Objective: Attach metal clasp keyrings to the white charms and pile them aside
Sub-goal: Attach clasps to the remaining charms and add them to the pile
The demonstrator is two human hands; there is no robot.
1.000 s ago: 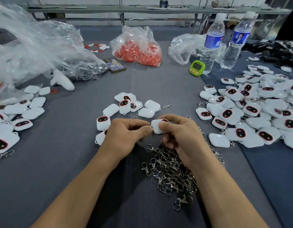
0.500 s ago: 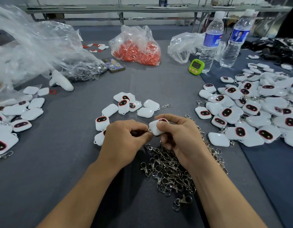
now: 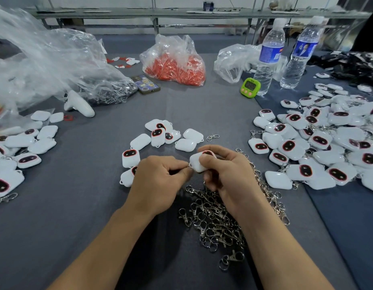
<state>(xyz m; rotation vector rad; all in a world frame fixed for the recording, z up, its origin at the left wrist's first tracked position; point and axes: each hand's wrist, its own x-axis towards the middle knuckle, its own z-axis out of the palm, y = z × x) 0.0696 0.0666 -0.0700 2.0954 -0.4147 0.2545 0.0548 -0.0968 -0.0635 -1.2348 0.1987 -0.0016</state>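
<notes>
Two hands meet above the bench (image 3: 80,216): the right hand (image 3: 227,174) grips a white charm (image 3: 197,164), the left hand (image 3: 158,181) pinches a keyring's ring (image 3: 189,165) at its corner; loose clasp keyrings (image 3: 214,220) lie just below the fingers, finished charms (image 3: 319,141) far right

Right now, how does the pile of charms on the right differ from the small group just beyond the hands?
The right pile is far larger and heaped; the middle group is a few charms lying loosely. Metal clasps show among the right pile, while the middle group shows bare loops. Both are white charms, some face up with dark red-rimmed faces.
</notes>
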